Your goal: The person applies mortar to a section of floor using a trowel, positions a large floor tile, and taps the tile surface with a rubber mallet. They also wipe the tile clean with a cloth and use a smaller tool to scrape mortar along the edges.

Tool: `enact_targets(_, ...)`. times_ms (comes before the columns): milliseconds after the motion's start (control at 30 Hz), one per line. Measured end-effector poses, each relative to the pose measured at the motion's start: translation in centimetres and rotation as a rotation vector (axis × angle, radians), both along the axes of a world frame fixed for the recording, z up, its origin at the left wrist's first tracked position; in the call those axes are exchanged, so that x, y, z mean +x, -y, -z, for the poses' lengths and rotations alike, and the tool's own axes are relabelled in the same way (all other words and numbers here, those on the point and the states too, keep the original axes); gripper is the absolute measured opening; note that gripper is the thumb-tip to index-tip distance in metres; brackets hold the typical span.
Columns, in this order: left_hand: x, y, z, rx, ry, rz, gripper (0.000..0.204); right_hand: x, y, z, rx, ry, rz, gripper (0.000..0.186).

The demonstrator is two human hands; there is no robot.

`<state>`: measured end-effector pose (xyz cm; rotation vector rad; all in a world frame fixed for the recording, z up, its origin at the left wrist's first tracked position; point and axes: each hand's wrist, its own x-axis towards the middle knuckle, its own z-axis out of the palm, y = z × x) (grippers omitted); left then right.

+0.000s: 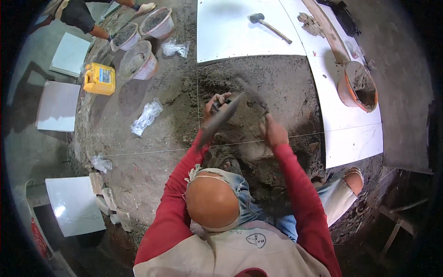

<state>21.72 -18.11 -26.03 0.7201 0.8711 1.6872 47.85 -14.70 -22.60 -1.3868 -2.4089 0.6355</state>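
My left hand point(216, 102) is closed around the handle of a flat plastering trowel point(220, 122), its long grey blade tilted up on edge. In my right hand point(276, 131) is a smaller trowel point(252, 93), gripped by its handle, with the blade slanting up to the left, close to the flat trowel's far end. Whether the two blades touch I cannot tell. Both tools are over rough grey mortar point(281, 76), bordered by white tiles point(230, 34). My knees are bent on the near side of this bed.
A rubber mallet point(270, 27) lies on the far tiles. An orange bucket point(359, 87) stands at right. Far left are several mortar buckets point(146, 69), a yellow jerrycan point(99, 78), loose tiles point(59, 106) and a co-worker's arm point(98, 31). A taut string point(161, 151) crosses the bed.
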Motion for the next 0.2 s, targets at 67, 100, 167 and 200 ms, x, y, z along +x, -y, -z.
enact_targets(67, -2.1, 1.8, 5.4, -0.014, -0.037, -0.109, 0.014, -1.1, -1.0, 0.0, -0.116, -0.015, 0.056, 0.034)
enact_targets(100, -2.8, 2.3, 6.8, -0.031, -0.032, -0.165, 0.019, -1.7, -0.3, -0.6, -0.125, -0.027, 0.054, 0.034)
enact_targets(167, -4.7, 3.7, 7.8, -0.245, -0.155, -0.147, 0.043, -1.8, 2.7, -3.9, -0.189, -0.175, 0.123, 0.036)
enact_targets(200, -4.4, 3.9, 8.0, -0.246, -0.15, -0.153, 0.043, -1.3, 3.5, -3.9, -0.211, -0.242, 0.097, 0.039)
